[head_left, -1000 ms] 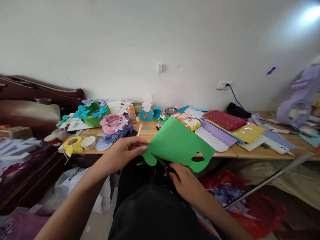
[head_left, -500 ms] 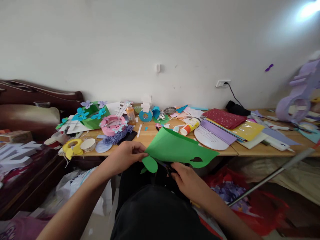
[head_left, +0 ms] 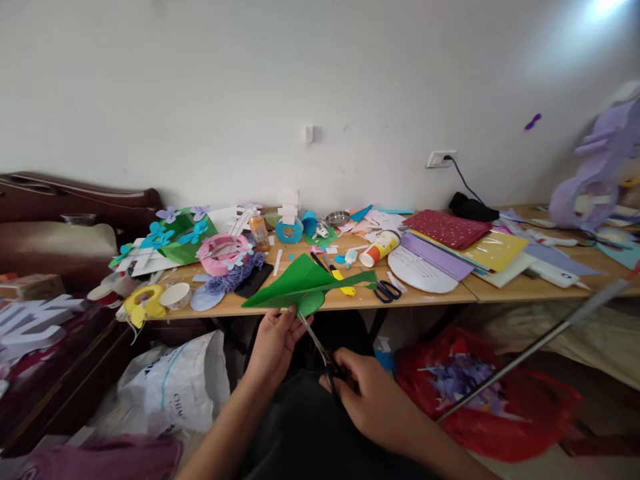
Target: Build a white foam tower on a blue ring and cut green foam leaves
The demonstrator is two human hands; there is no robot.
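Note:
My left hand point(head_left: 277, 340) pinches a sheet of green paper point(head_left: 295, 280) at its near edge, just off the table's front. A rounded green lobe hangs from the sheet beside my fingers. Closed around the handles of a pair of scissors point(head_left: 320, 348) is my right hand point(head_left: 357, 387), below and to the right of the paper. The blades point up and left, their tips at the lobe by my left fingertips. Whether the tips are cutting into the paper I cannot tell. Beyond the sheet lie a yellow utility knife point(head_left: 343, 280) and a second pair of scissors point(head_left: 387, 291).
The wooden table point(head_left: 320, 303) carries a pink paper ring point(head_left: 217, 257), a black phone point(head_left: 254, 280), a yellow-and-red tube point(head_left: 380, 248), stacked coloured sheets point(head_left: 450, 233) and a glue gun point(head_left: 555, 272). A metal pole point(head_left: 530, 353) slants at right above a red bag point(head_left: 415, 393).
The green sheet has been turned and tilted, its heart-shaped hole now out of sight. My right hand and the scissors have come down and away from the sheet, uncovering the knife and second scissors.

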